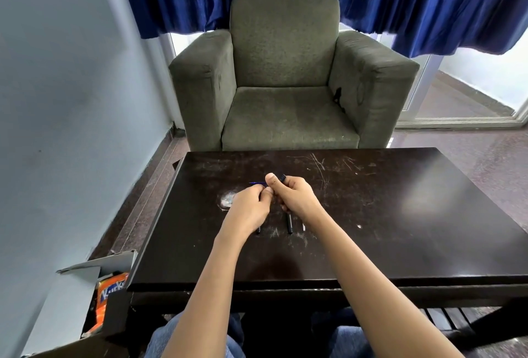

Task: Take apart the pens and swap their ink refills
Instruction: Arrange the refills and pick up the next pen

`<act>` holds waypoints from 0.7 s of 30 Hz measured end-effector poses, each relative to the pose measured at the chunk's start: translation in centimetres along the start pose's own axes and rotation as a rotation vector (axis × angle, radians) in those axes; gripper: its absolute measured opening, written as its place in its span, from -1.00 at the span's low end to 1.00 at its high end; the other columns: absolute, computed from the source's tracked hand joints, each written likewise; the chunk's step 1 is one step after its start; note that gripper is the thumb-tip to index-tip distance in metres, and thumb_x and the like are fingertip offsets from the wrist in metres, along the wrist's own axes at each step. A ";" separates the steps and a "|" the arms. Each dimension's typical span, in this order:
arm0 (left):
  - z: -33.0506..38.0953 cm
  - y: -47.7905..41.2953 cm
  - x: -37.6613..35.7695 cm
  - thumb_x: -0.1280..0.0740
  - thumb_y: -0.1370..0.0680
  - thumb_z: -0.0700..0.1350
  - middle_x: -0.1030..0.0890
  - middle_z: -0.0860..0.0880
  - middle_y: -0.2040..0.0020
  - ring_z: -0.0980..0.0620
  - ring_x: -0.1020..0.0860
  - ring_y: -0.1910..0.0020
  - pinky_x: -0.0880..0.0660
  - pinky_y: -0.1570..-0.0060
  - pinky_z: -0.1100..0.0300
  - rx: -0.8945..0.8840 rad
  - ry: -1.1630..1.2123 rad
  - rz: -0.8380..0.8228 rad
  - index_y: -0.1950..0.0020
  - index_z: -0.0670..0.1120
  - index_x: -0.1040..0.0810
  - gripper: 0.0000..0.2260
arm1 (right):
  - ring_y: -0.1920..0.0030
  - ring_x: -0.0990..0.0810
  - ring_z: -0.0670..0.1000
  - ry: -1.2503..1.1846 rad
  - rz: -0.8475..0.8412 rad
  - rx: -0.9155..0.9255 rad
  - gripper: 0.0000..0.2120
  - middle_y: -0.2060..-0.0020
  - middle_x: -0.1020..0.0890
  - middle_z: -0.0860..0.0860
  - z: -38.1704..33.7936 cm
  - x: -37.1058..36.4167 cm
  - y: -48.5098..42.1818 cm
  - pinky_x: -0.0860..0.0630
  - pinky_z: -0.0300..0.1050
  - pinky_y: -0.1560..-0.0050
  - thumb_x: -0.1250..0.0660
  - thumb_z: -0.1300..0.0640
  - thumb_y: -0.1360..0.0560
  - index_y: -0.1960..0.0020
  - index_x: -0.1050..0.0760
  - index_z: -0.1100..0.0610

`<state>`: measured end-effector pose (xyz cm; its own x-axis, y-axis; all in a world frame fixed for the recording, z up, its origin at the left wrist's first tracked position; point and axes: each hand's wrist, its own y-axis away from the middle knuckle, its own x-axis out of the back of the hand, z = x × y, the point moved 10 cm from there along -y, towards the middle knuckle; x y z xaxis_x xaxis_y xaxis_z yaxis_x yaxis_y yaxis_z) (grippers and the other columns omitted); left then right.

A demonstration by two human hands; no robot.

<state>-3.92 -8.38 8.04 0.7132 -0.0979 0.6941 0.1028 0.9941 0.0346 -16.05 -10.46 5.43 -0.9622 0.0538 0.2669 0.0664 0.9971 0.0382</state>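
1. Pen parts, head view: I see a thin blue refill [256,183] sticking out leftward where my two hands meet, above the middle of the dark counter [371,215].
2. My left hand [250,200] has its fingers pinching the refill.
3. My right hand [294,193] is curled around a dark pen barrel [283,177], whose ridged end shows above the thumb.
4. Three more pieces [290,223] lie on the counter just below my hands.

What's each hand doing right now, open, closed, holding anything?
Left hand: closed, pinching the blue pen piece.
Right hand: closed around a dark pen barrel.
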 end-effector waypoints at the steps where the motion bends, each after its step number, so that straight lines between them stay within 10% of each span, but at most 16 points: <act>1: 0.1 0.0 0.2 -0.10 -0.65 0.02 -0.58 -0.04 0.21 0.10 -0.47 0.35 -0.36 0.37 0.24 -0.009 -0.008 0.016 0.02 -0.08 -0.53 -0.73 | 0.55 -0.38 -0.12 -0.018 -0.002 -0.001 -0.56 0.51 -0.45 -0.02 0.0 0.0 0.0 -0.33 -0.26 0.48 -0.31 -0.22 -0.48 0.38 -0.37 0.07; 21: 0.0 0.1 0.8 -0.17 -0.59 0.14 -0.57 0.01 0.30 0.07 -0.51 0.31 -0.43 0.28 0.15 -0.026 0.041 0.065 0.08 0.03 -0.55 -0.74 | 0.48 -0.33 -0.12 -0.114 -0.035 0.002 -0.66 0.47 -0.41 -0.07 -0.3 -0.4 -0.3 -0.31 -0.21 0.40 -0.24 -0.10 -0.55 0.22 -0.40 0.15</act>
<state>-3.31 -8.37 8.57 0.7466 -0.0354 0.6643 0.0727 0.9969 -0.0286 -15.56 -10.81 5.64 -0.9878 0.0245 0.1539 0.0315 0.9986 0.0433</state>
